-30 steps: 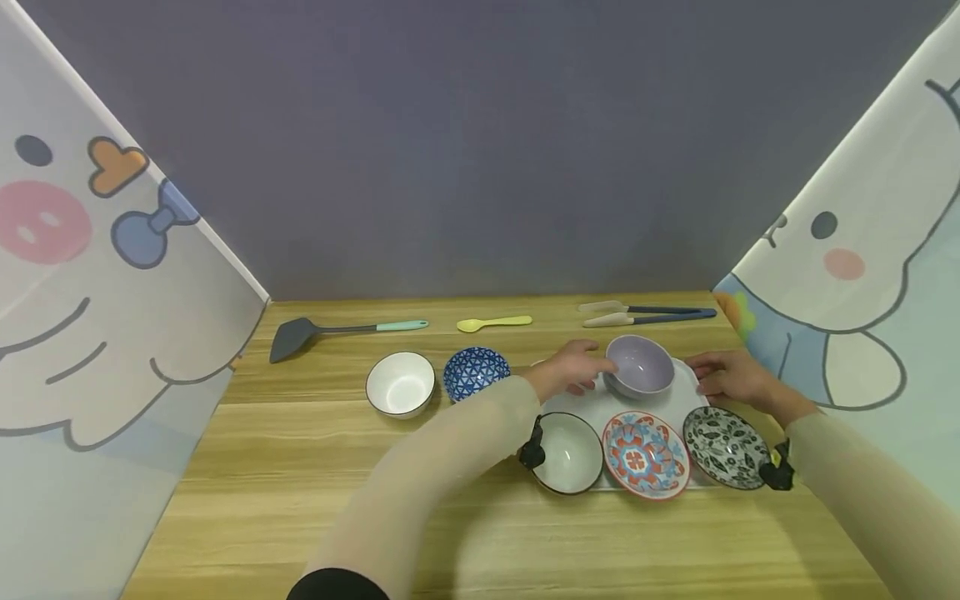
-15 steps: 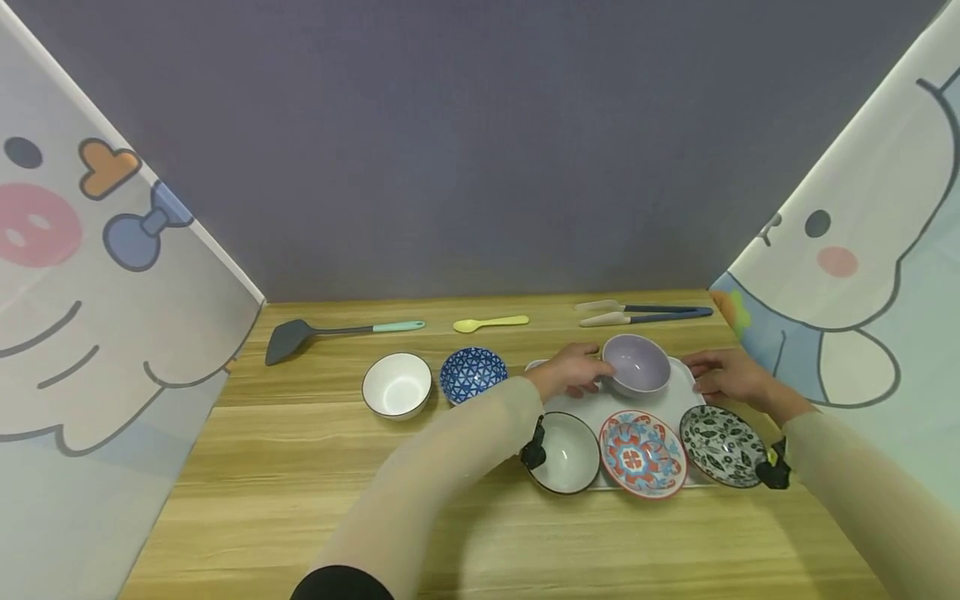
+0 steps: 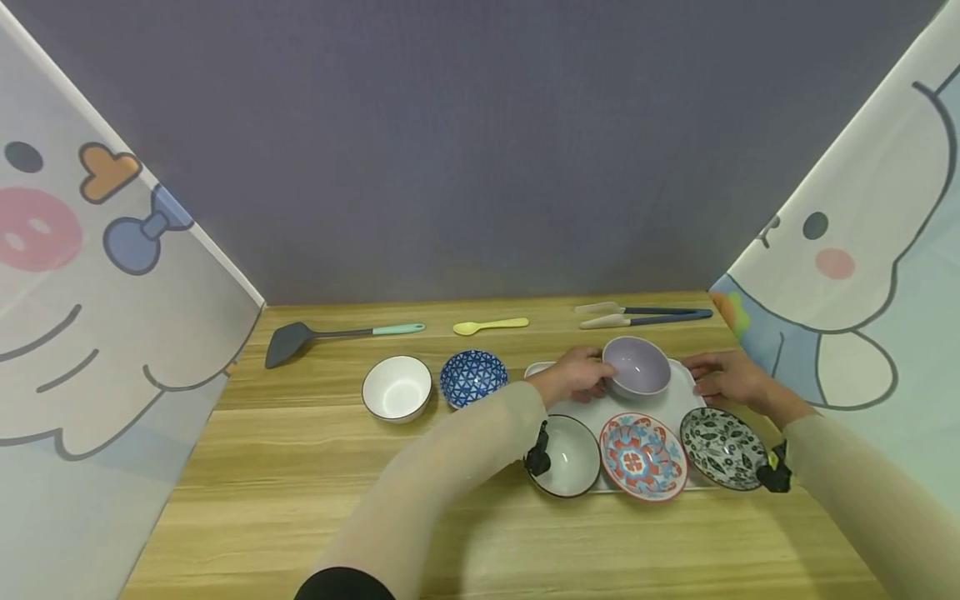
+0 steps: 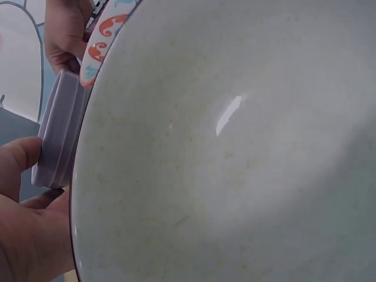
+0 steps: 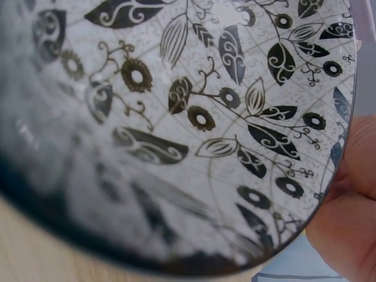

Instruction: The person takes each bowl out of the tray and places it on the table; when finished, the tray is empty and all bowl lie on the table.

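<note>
Little shift: hands at bowl, perhaps tray edge.

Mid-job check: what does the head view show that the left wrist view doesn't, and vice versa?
Only head: the spatula, yellow spoon, tongs, blue patterned bowl and leftmost white bowl.

Only left wrist: small yellowish specks inside the pale bowl by that wrist.

Both: that bowl, the left hand holding the purple bowl, the right hand, and the red-patterned bowl.
</note>
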{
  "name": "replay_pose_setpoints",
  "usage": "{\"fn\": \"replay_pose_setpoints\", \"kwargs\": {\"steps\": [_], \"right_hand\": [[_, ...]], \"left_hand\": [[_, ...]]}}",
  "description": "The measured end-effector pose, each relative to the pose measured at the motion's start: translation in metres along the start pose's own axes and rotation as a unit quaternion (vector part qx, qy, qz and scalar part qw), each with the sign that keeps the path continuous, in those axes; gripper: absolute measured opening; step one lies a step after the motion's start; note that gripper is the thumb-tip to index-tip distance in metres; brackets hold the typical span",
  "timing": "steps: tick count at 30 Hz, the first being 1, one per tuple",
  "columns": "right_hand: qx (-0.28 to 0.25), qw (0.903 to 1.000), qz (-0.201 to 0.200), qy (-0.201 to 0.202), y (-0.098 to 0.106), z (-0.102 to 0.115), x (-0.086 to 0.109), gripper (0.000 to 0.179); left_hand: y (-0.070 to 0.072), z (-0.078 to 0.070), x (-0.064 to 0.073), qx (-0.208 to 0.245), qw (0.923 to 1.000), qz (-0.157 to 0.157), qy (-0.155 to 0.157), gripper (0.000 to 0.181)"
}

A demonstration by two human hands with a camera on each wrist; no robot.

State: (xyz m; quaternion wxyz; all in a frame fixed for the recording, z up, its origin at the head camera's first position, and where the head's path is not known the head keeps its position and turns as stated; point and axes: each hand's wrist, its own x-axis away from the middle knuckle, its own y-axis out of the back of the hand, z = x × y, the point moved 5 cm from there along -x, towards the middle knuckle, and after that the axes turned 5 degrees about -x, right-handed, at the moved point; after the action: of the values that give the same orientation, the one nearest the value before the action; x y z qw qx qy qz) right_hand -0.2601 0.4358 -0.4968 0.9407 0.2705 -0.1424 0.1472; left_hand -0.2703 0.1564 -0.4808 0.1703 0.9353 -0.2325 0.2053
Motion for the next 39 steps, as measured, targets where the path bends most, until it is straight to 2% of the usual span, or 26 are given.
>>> {"fn": "replay_pose_setpoints", "kwargs": {"steps": [10, 14, 19, 24, 30, 36, 39], "right_hand": [[-0.017, 0.9999, -0.003, -0.003, -0.001, -0.001, 0.001, 0.06], [-0.012, 0.9999, -0.005, 0.0, -0.001, -0.001, 0.002, 0.06], [-0.017, 0.9998, -0.006, 0.002, -0.002, 0.0, 0.002, 0.059], [-0.009, 0.9999, -0.003, 0.007, -0.002, 0.002, 0.002, 0.058], [0.009, 0.9999, 0.001, 0.01, -0.001, 0.005, 0.003, 0.058], [0.003, 0.9999, 0.005, 0.009, -0.002, 0.007, 0.004, 0.059], [0.007, 0.9999, 0.004, 0.009, -0.001, 0.006, 0.003, 0.059]], "left_hand": [[-0.003, 0.003, 0.001, 0.048, 0.9971, -0.055, 0.024, 0.05], [-0.003, 0.003, 0.003, 0.082, 0.9941, -0.065, 0.031, 0.05], [-0.003, 0.005, 0.002, 0.124, 0.9899, -0.064, 0.029, 0.045], [0.0, 0.007, 0.0, 0.127, 0.989, -0.068, 0.032, 0.042], [0.008, 0.009, 0.004, 0.134, 0.9886, -0.062, 0.033, 0.048], [0.022, 0.007, 0.009, 0.131, 0.9904, -0.04, 0.015, 0.053], [0.029, 0.006, 0.012, 0.14, 0.99, -0.019, 0.006, 0.055]]}}
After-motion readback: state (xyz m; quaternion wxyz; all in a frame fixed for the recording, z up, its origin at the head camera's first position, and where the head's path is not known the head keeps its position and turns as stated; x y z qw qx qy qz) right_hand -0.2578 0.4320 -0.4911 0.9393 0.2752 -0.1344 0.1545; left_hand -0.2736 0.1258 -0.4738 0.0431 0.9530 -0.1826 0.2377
